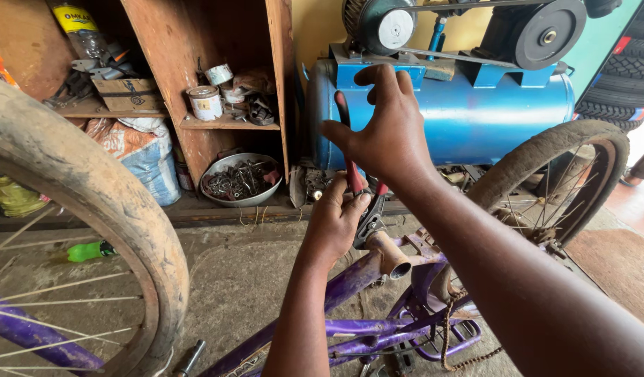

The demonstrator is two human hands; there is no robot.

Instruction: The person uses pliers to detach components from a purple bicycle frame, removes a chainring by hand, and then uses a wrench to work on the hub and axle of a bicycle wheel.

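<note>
A purple bicycle frame (350,279) lies upside down below me, its open seat tube end (392,257) pointing up. My left hand (334,222) grips the frame and the jaws of red-handled pliers (360,192) right beside that tube end. My right hand (385,129) is raised above it with fingers spread, its palm against a red handle of the pliers. A muddy front tyre (92,188) fills the left foreground. The rear wheel (559,174) stands at the right, with a rusty chain (451,335) hanging near the frame.
A blue compressor tank (475,115) with a motor and pulley (549,31) stands behind. Wooden shelves (224,124) hold tins and tools. A metal bowl of parts (242,180), a sack (144,150), a green bottle (88,250) and stacked tyres (625,77) surround the concrete floor.
</note>
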